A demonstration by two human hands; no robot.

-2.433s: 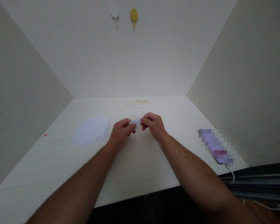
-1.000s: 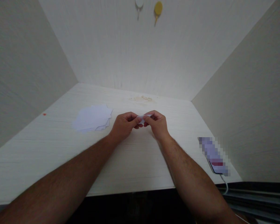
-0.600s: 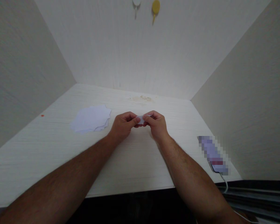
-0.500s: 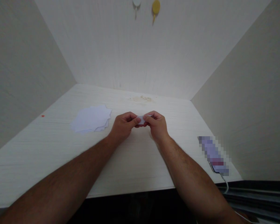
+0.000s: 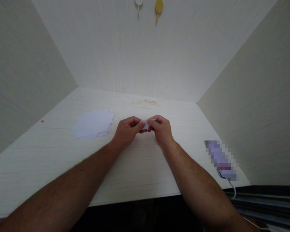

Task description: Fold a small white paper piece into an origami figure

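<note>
Between my two hands, above the middle of the white desk (image 5: 135, 180), is a small folded piece of white paper (image 5: 145, 124). My left hand (image 5: 129, 129) pinches its left end, thumb on the near face. At the right end my right hand (image 5: 161, 127) grips it the same way, thumb pressed on top. Most of the paper is covered by the fingers, so its folds cannot be made out. A loose pile of white paper sheets (image 5: 93, 123) lies on the desk to the left of my left hand.
A phone (image 5: 219, 159), its screen pixelated, lies at the right with a white cable (image 5: 234, 191) plugged in. Panels enclose the desk on three sides. A yellow hook (image 5: 159, 6) and a white hook (image 5: 138, 2) are on the back panel. A stain (image 5: 146, 102) marks the desk's rear.
The view has shifted very slightly. Both hands keep their pinch on the folded paper, with barely any finger movement visible.
</note>
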